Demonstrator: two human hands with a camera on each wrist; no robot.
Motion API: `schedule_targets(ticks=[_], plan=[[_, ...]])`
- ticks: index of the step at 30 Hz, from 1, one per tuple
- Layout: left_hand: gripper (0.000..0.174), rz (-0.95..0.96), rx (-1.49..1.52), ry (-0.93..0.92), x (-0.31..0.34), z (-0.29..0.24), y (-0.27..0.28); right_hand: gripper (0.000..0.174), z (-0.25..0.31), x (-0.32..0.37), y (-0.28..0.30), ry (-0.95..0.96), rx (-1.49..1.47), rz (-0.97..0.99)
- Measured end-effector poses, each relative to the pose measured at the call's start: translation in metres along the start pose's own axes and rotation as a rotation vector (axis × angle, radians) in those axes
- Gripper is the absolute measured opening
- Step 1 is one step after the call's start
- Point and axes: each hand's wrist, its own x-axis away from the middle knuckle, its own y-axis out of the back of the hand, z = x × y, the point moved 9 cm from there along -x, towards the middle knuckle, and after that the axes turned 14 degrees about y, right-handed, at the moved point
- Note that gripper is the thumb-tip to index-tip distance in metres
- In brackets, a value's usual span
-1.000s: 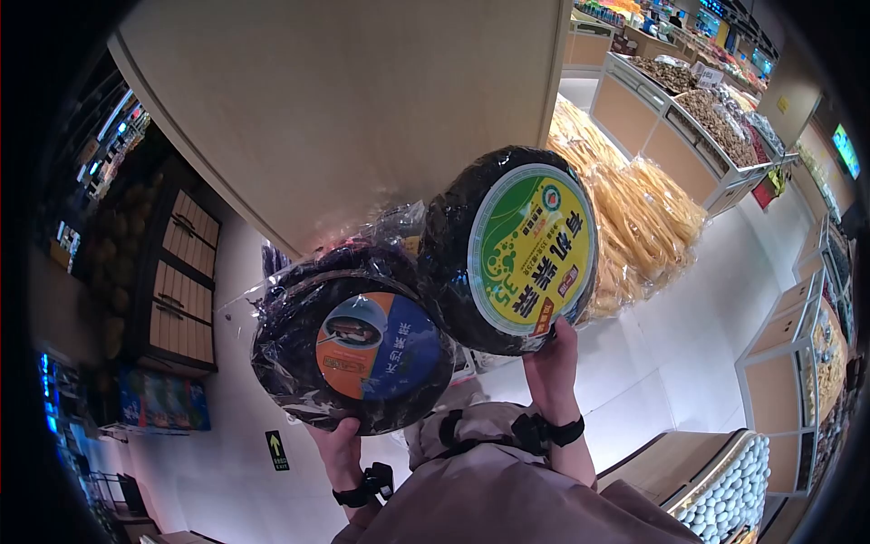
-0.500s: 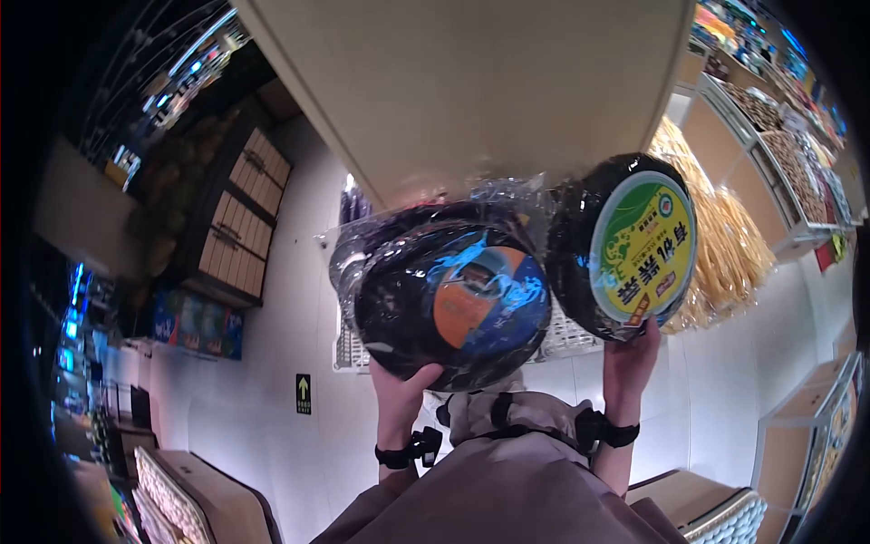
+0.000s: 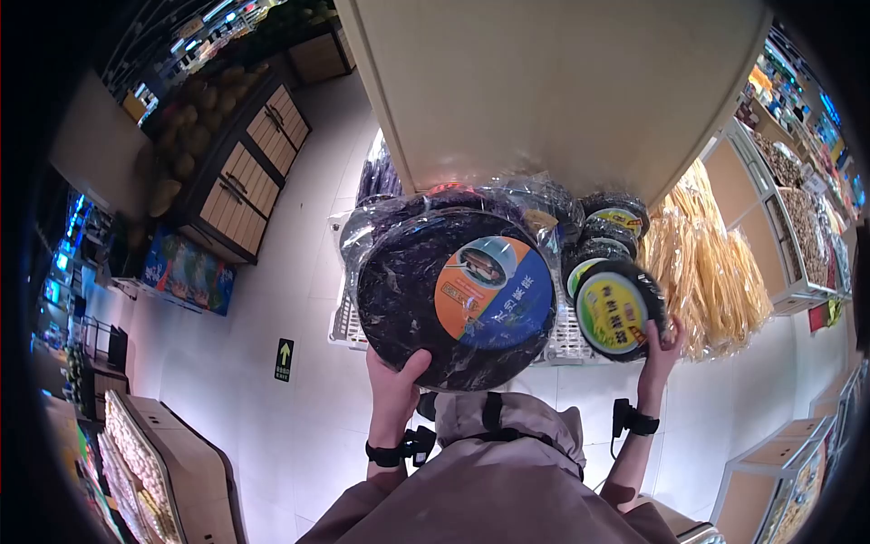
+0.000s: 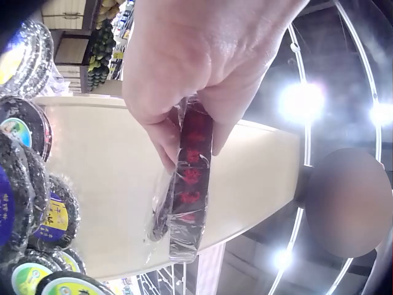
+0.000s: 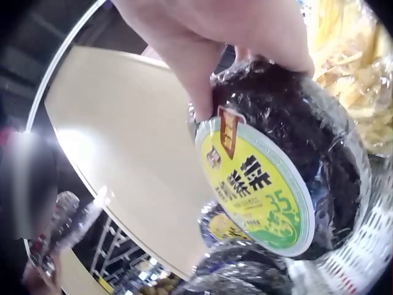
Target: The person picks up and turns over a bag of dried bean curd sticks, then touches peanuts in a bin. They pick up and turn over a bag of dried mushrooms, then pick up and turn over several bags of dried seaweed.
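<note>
In the head view my left hand [image 3: 394,388] grips the near edge of a large round pack of dried seaweed [image 3: 396,295], its thumb lying over the top face. This pack has an orange and blue label. Seen edge-on in the left wrist view, the seaweed pack [image 4: 191,178] is pinched between thumb and fingers. My right hand [image 3: 664,352] holds a smaller-looking seaweed pack [image 3: 616,313] with a yellow and green label, low over the display. The right wrist view shows the thumb beside the label of that seaweed pack [image 5: 264,178].
More seaweed packs [image 3: 612,227] are piled behind, in a white plastic basket [image 3: 349,328]. Bagged yellow dried sticks [image 3: 702,254] stand to the right. A tall beige panel [image 3: 553,82] rises behind the basket. Cabinets [image 3: 237,204] topped with fruit are at left.
My right hand has lowered its seaweed pack away from me toward the pile. The left pack is still held and has tilted to face the head camera. The view has swung left.
</note>
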Motion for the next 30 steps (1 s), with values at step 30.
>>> schedule_targets(ticks=[30], plan=[[0.067,0.076,-0.083,0.005,-0.016,0.013,-0.016,0.054,0.144,0.071,-0.197,0.103,-0.151,0.857]])
